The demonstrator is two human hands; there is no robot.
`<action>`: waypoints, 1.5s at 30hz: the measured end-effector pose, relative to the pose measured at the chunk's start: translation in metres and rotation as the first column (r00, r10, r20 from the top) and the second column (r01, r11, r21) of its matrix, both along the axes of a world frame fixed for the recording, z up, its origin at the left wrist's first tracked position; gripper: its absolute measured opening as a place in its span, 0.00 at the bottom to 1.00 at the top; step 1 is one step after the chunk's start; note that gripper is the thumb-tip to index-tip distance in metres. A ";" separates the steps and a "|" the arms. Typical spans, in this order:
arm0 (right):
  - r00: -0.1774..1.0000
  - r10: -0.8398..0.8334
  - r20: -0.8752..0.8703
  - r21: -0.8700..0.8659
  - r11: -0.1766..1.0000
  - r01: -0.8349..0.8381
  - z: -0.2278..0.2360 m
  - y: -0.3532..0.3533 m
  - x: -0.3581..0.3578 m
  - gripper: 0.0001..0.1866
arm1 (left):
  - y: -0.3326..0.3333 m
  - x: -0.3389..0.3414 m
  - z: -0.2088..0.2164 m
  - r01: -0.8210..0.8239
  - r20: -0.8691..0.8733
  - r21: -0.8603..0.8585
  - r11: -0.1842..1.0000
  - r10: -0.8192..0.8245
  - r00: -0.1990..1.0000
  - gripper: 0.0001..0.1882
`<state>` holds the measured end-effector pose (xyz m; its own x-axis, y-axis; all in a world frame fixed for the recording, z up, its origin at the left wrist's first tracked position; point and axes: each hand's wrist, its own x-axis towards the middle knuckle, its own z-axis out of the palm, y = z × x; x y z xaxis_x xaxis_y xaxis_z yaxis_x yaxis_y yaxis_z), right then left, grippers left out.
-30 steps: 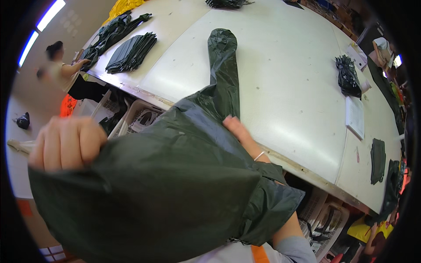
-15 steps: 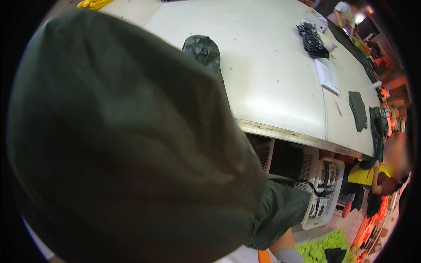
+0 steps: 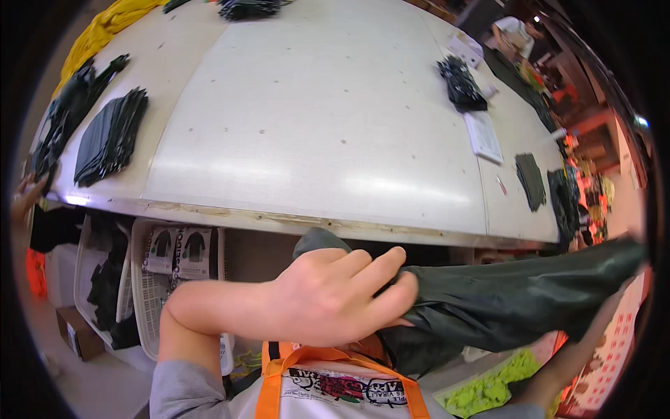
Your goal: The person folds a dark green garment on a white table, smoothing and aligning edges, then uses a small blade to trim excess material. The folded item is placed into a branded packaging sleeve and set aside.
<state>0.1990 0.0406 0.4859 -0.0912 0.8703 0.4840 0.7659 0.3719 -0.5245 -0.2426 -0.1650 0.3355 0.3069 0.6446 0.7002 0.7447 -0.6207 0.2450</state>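
Close in front of me, my left hand grips a dark green, shiny garment, its fingers closed round the bunched cloth. From there the garment stretches out to the right like a sleeve, sagging slightly. My right forearm rises from the lower right toward the garment's far right end. The cloth there hides my right hand, so its fingers do not show.
A white table bears a folded dark stack, loose dark garments, bagged pieces, papers and a folded cloth. Baskets stand below. Another person's hand touches cloth at left; lime-green material lies lower right.
The dark garment that filled the left and middle of the view has come down and now stretches to the right. My left hand has come into sight gripping it.
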 end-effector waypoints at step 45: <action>0.532 0.600 0.597 -0.411 0.799 -0.440 -0.499 0.162 -0.443 0.36 | 0.017 -0.489 -0.344 -0.963 -0.664 -0.240 -0.121 0.744 0.072 0.39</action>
